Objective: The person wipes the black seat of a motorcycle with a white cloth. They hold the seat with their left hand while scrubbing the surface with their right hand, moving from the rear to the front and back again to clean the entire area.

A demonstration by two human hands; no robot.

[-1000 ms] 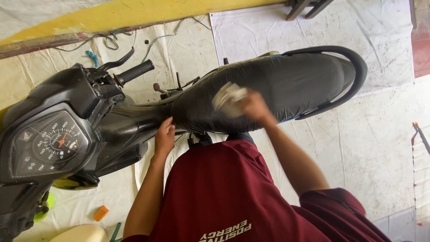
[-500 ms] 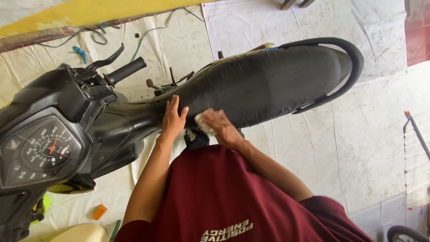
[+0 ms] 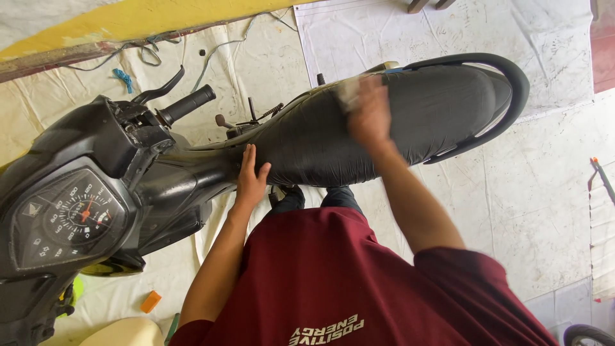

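A black motorbike lies across the view, its long black seat (image 3: 442,109) stretching to the right. My left hand (image 3: 251,177) rests flat with fingers spread on the front end of the seat, near the black body panel. My right hand (image 3: 368,115) is blurred on the upper middle of the seat and presses a pale cloth (image 3: 350,93) against it. The handlebar grip (image 3: 187,104) and brake lever sit upper left. The round speedometer (image 3: 67,218) is at the far left.
Pale creased sheets (image 3: 544,205) cover the floor under the bike. A yellow wall edge (image 3: 128,25) with loose wires runs along the top left. An orange piece (image 3: 151,301) lies bottom left. A tool with an orange tip (image 3: 601,174) lies at the right edge.
My right hand with the cloth has swept from the near edge of the seat up and to the right across its top. My left hand has stayed on the seat's front.
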